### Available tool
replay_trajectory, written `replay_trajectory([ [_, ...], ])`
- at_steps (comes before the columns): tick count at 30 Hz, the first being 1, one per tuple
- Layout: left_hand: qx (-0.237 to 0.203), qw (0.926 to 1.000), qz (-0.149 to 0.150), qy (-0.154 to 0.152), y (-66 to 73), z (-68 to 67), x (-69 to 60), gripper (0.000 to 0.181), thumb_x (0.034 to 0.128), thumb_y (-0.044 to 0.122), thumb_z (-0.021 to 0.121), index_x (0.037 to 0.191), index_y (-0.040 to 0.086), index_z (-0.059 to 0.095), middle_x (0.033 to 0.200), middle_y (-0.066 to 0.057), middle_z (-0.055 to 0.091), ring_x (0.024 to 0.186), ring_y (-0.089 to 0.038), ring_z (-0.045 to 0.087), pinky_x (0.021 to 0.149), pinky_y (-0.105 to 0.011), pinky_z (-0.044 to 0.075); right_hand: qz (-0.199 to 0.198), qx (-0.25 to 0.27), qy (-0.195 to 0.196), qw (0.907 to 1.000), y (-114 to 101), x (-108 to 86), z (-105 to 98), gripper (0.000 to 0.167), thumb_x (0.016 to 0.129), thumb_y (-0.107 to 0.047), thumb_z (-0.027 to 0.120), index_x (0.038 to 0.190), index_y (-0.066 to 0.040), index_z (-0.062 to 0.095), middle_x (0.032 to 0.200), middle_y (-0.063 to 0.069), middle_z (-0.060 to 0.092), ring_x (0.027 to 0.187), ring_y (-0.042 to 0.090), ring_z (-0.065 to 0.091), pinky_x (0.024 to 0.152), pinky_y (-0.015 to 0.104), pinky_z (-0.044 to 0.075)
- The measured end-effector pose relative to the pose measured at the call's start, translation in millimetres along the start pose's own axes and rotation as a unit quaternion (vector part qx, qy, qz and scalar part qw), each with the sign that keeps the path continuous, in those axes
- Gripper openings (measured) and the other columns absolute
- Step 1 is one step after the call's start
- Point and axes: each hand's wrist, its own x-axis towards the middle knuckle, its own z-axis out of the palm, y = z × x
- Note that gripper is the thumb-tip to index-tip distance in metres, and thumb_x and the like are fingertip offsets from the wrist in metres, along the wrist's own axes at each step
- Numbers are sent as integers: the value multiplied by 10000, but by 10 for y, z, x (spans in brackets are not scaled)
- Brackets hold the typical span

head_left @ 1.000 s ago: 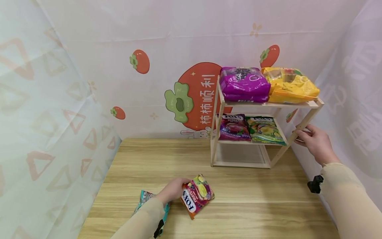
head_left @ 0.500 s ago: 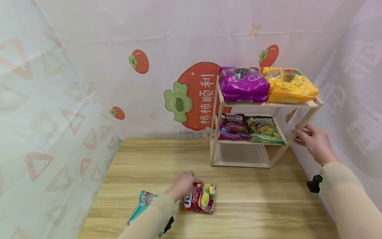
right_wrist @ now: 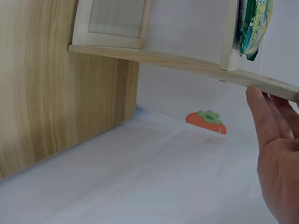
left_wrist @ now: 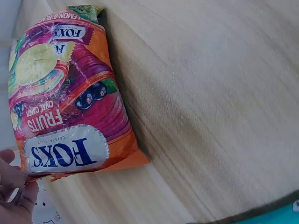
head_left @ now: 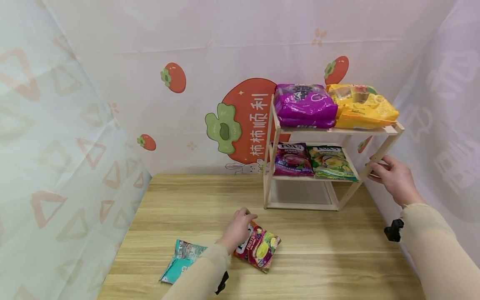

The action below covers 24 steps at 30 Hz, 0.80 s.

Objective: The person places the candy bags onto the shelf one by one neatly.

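My left hand (head_left: 236, 229) pinches the top corner of a pink and orange Fox's Fruits candy bag (head_left: 262, 249). In the left wrist view, thumb and fingertips hold the orange edge of that bag (left_wrist: 70, 102), which is tilted over the wooden table. At the right, my right hand (head_left: 398, 180) grips the right post of a small two-tier wooden rack (head_left: 386, 130). Its fingers reach behind the post; the right wrist view shows a fingertip against the wood. A teal bag (head_left: 180, 264) lies left of my left hand, partly hidden by the sleeve.
On the rack's top tier sit a purple bag (head_left: 305, 106) and a yellow bag (head_left: 363, 108). Below them lie a Fox's Berries bag (head_left: 293, 160) and a green Fox's bag (head_left: 331, 161). Printed cloth walls (head_left: 210, 58) enclose the table (head_left: 180, 200).
My left hand has moved right and away from me with the Fruits bag, which has turned on the way. More of the teal bag shows. The right hand stays on the rack.
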Motion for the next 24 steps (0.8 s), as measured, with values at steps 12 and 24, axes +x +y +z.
replay_trajectory([
  [12,-554,9984,-41,133,-9,72,-150,428,883,-107,643,1279,49,692,1220,-128,616,1099,-284,630,945,-405,568,-91,60,2,9999,6,-15,1,537,1063,-290,553,1447,65,430,945,-318,583,845,-112,650,738,210,604],
  [24,-2635,9447,-1767,-829,157,89,-637,247,991,186,649,834,-1,688,651,-111,667,461,-147,571,431,-316,522,-236,72,90,9997,1,-27,4,442,1057,-284,568,1366,26,503,963,-283,592,851,-116,648,722,188,597],
])
